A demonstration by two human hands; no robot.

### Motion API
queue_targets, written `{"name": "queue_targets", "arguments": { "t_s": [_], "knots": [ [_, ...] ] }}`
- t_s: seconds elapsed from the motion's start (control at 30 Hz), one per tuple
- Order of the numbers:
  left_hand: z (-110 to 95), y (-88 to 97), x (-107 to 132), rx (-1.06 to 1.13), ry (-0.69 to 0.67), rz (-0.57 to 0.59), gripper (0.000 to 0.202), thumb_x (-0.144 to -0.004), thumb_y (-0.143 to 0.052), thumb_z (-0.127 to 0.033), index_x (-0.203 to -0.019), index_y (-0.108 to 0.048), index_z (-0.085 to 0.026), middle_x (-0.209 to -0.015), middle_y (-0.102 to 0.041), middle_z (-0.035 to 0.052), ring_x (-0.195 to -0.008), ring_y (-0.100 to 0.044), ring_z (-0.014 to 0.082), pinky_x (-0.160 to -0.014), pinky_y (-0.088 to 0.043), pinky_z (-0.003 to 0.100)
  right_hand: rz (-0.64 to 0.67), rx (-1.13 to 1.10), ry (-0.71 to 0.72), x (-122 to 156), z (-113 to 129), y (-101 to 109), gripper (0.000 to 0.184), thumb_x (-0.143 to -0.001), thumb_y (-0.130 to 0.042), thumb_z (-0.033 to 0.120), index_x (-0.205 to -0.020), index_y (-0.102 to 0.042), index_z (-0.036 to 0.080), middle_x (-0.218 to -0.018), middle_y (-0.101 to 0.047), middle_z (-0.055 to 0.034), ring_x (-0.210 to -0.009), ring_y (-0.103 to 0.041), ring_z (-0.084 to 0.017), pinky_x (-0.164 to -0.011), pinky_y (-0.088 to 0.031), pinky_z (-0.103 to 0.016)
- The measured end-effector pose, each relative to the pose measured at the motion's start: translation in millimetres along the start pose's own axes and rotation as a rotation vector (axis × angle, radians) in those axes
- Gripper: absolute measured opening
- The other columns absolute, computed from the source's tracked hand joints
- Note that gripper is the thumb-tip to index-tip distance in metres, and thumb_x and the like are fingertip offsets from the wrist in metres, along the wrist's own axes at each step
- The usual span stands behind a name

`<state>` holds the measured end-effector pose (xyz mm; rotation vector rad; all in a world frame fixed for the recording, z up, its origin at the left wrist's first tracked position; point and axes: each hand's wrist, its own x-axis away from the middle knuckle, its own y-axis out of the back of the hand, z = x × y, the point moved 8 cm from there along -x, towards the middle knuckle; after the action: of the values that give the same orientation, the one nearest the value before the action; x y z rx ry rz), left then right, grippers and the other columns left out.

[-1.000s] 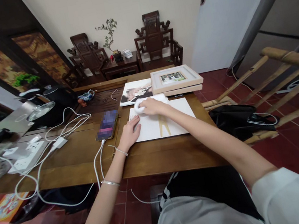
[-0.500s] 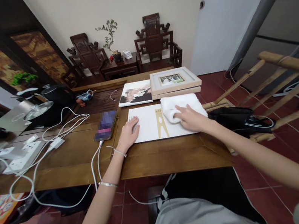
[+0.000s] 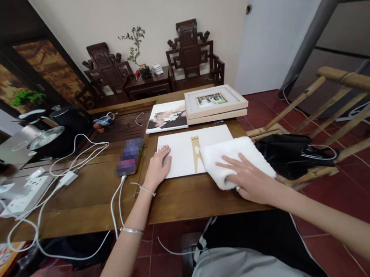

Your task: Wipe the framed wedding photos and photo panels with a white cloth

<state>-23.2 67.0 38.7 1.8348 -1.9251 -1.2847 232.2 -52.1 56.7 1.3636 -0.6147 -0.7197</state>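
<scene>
A white rectangular panel (image 3: 179, 158) lies flat on the wooden table, a tan forked shape with an animal-like head (image 3: 196, 153) showing on its face. My left hand (image 3: 158, 166) rests flat on the panel's left edge, fingers stretched, holding nothing. Under my right hand (image 3: 250, 179) is a folded white fluffy towel (image 3: 218, 156), pressed down with the fingers spread over it and the thumb side at its near edge. The towel covers the panel's near right corner and hangs past it over the bare wood.
Behind the panel lie a photo print (image 3: 167, 118) and stacked wooden picture frames (image 3: 216, 100). To the left are a phone (image 3: 129, 156) on a charging cable, a power strip (image 3: 27, 195), loose white cables and a black pot (image 3: 47, 145). A bamboo chair (image 3: 356, 81) holds a black bag (image 3: 283, 155).
My right hand has dragged the towel toward me and slightly right, from the panel's far right part to its near right corner. My left hand has stayed in place.
</scene>
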Motion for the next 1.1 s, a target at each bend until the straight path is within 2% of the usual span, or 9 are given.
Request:
{"name": "queue_targets", "arguments": {
  "t_s": [0.23,0.37,0.43,0.57,0.67,0.73,0.87,1.0,1.1],
  "knots": [
    [-1,-0.4,0,-0.061,-0.011,0.018,0.039,-0.090,-0.051,-0.034,-0.120,-0.069,-0.019,-0.137,-0.063,0.0131,-0.133,-0.054,0.0318,-0.117,-0.035,0.055,-0.046,-0.016,-0.051,-64,-50,19,0.052,-0.076,-0.043,0.003,-0.121,-0.064,0.014,-0.143,-0.054,-0.0209,-0.144,-0.037,-0.032,-0.113,-0.029,-0.058],
    [-1,0.2,0,-0.057,-0.011,0.014,0.039,-0.090,-0.052,-0.035,-0.121,-0.069,-0.017,-0.137,-0.062,0.0138,-0.133,-0.053,0.0319,-0.117,-0.035,0.054,-0.046,-0.029,-0.060,-104,-79,36,0.051,-0.077,-0.042,0.003,-0.121,-0.066,0.015,-0.117,-0.070,-0.0165,-0.114,-0.062,-0.030,-0.095,-0.045,-0.041],
    [-1,0.7,0,-0.047,-0.008,0.015,0.039,-0.089,-0.053,-0.035,-0.121,-0.069,-0.018,-0.137,-0.063,0.0130,-0.133,-0.054,0.0319,-0.117,-0.035,0.054,-0.029,-0.035,-0.065,-120,-89,43,0.049,-0.077,-0.042,0.003,-0.116,-0.069,0.014,-0.108,-0.072,-0.0150,-0.101,-0.065,-0.029,-0.086,-0.047,-0.036],
    [1,1.3,0,-0.019,-0.002,0.021,0.038,-0.089,-0.056,-0.036,-0.120,-0.069,-0.019,-0.137,-0.062,0.0120,-0.134,-0.053,0.0319,-0.119,-0.033,0.053,-0.031,-0.053,-0.064,-132,-96,48,0.048,-0.077,-0.042,0.002,-0.113,-0.070,0.015,-0.106,-0.073,-0.0141,-0.100,-0.064,-0.028,-0.084,-0.045,-0.034],
    [1,1.2,0,-0.016,0.000,0.019,0.038,-0.089,-0.057,-0.036,-0.120,-0.069,-0.019,-0.138,-0.062,0.0121,-0.134,-0.053,0.0322,-0.119,-0.032,0.054,-0.054,-0.051,-0.079,-121,-87,42,0.051,-0.077,-0.042,0.002,-0.118,-0.069,0.015,-0.111,-0.072,-0.0148,-0.103,-0.064,-0.028,-0.089,-0.045,-0.036],
    [0,0.8,0,-0.036,-0.002,0.022,0.038,-0.089,-0.055,-0.035,-0.121,-0.069,-0.019,-0.138,-0.062,0.0124,-0.134,-0.053,0.0314,-0.119,-0.033,0.053,-0.077,-0.030,-0.085,-105,-76,35,0.052,-0.077,-0.042,0.002,-0.121,-0.067,0.015,-0.120,-0.069,-0.0167,-0.112,-0.062,-0.030,-0.097,-0.043,-0.042],
    [-3,-0.3,0,-0.105,-0.007,0.037,0.039,-0.091,-0.050,-0.030,-0.122,-0.067,-0.016,-0.138,-0.062,0.0130,-0.134,-0.053,0.0287,-0.118,-0.035,0.049,-0.078,-0.012,-0.041,-62,-44,19,0.046,-0.077,-0.044,0.003,-0.116,-0.067,0.011,-0.140,-0.055,-0.0236,-0.139,-0.043,-0.036,-0.112,-0.029,-0.059],
    [-4,-0.8,0,-0.130,-0.008,0.042,0.039,-0.091,-0.049,-0.030,-0.122,-0.067,-0.015,-0.139,-0.061,0.0134,-0.135,-0.052,0.0271,-0.119,-0.035,0.047,-0.061,-0.058,0.029,-17,-12,11,0.045,-0.070,-0.046,-0.001,-0.106,-0.069,0.013,-0.150,-0.049,-0.0186,-0.146,-0.031,-0.038,-0.115,-0.021,-0.068],
    [-4,-1.3,0,-0.133,-0.007,0.042,0.039,-0.092,-0.049,-0.030,-0.123,-0.067,-0.015,-0.139,-0.060,0.0135,-0.136,-0.052,0.0277,-0.119,-0.035,0.048,-0.068,-0.086,0.082,8,8,10,0.042,-0.066,-0.046,-0.002,-0.096,-0.070,0.015,-0.150,-0.050,-0.0157,-0.146,-0.031,-0.039,-0.114,-0.021,-0.071]
  ]
}}
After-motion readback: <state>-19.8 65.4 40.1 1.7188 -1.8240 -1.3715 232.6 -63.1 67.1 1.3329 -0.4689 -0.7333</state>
